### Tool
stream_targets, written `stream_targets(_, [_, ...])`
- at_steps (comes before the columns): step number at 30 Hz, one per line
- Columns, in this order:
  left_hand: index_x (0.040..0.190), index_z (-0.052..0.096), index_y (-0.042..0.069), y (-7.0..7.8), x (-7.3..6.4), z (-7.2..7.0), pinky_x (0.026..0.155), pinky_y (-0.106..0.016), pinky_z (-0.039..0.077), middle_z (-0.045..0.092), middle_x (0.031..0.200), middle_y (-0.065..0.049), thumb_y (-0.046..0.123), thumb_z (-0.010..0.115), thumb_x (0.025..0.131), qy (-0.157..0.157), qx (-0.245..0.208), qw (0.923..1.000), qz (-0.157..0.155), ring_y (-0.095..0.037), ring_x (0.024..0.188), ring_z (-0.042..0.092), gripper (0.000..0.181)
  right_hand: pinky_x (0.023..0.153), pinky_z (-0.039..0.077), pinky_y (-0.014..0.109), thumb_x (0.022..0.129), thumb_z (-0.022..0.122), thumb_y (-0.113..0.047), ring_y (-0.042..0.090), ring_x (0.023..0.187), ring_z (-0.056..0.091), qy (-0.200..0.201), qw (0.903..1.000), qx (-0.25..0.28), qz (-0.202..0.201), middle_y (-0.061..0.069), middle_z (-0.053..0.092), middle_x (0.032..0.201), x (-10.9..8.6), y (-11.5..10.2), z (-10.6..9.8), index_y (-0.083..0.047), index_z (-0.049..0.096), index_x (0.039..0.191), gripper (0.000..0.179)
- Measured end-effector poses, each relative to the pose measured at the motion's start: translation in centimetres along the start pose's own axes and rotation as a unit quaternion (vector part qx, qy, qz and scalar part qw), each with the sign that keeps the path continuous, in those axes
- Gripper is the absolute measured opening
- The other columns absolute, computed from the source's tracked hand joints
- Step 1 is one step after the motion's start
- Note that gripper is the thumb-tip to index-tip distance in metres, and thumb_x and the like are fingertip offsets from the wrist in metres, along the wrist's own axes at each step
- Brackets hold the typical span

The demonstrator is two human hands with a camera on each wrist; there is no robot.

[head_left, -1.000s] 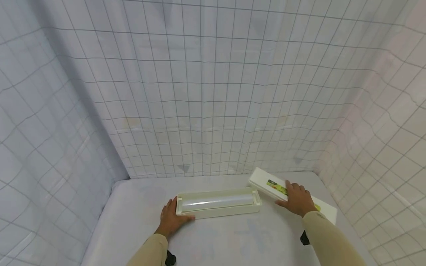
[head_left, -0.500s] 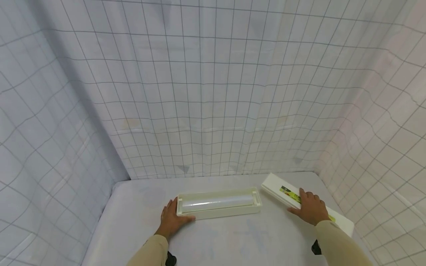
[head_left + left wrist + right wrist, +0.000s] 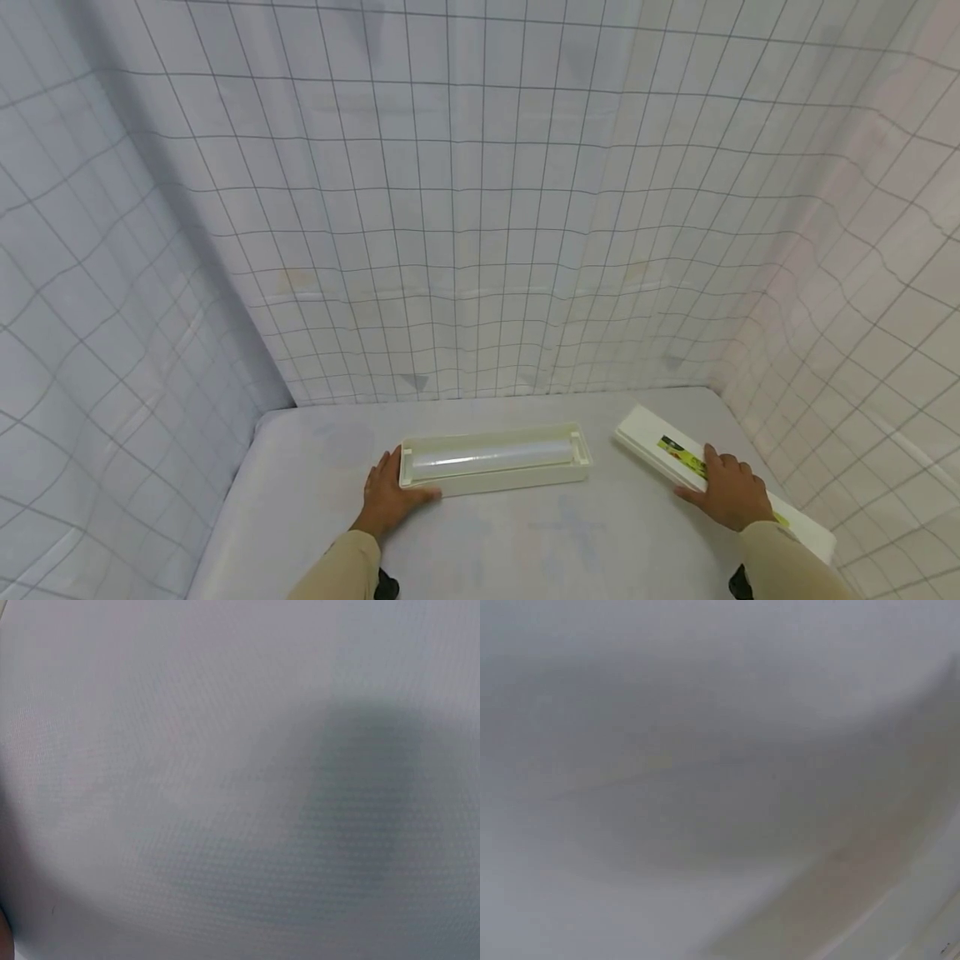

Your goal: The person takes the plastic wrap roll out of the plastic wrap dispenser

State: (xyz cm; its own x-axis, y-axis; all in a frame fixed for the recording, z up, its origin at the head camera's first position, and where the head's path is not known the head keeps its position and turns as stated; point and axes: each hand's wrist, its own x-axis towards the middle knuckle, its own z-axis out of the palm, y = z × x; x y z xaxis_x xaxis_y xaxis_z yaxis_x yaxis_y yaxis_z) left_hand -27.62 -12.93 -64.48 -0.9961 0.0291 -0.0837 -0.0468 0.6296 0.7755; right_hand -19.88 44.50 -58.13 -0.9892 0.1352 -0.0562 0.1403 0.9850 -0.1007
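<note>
A long cream plastic dispenser box (image 3: 510, 479) lies open-topped on the table in the head view. A shiny clear roll, looking like cling film (image 3: 491, 454), sits inside it. My left hand (image 3: 390, 500) grips the box's left end, with the thumb along the front side and the fingers at the end. Farther right, my right hand (image 3: 729, 492) holds the white lid (image 3: 652, 429) across its middle, fingers over the top and thumb on the near edge. Part of the lid's green and yellow label (image 3: 682, 456) is covered by that hand. The lid lies slantwise, apart from the box.
A white cloth (image 3: 510, 550) covers the table. Grid-patterned white curtains (image 3: 465, 250) close in the back and both sides. The lid's right end (image 3: 813, 533) is near the right-hand curtain. Mostly blurred cloth (image 3: 225, 750) fills the left wrist view.
My right hand has moved the lid rightward and towards me, widening the gap to the box. The left hand and the box have stayed in place.
</note>
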Motion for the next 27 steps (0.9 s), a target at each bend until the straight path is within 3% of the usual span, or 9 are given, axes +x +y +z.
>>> stream_targets(14, [0.158,0.029,0.006,-0.1,-0.1,0.1,0.128,-0.063,0.004,0.035,0.161,-0.026,0.049,0.093,0.065,-0.010,-0.005,0.9998,-0.015,-0.044,0.156,0.016,0.121,0.079,0.049,0.073,0.079,0.054,-0.088,0.064,0.105,0.053,-0.018,0.9992,-0.010,0.035,0.047,0.050,0.125,-2.6,4.2,1.3,0.016,0.031,0.145,0.125])
stream_targets(27, [0.157,0.031,0.004,-0.2,-0.1,0.2,0.128,-0.063,0.008,0.037,0.159,-0.028,0.051,0.093,0.063,0.004,-0.002,1.0000,-0.006,-0.045,0.154,0.020,0.122,0.074,0.052,0.072,0.078,0.057,-0.087,0.064,0.100,0.053,-0.029,0.9968,0.003,0.074,0.049,0.049,0.120,-4.9,6.3,2.4,0.018,0.031,0.142,0.125])
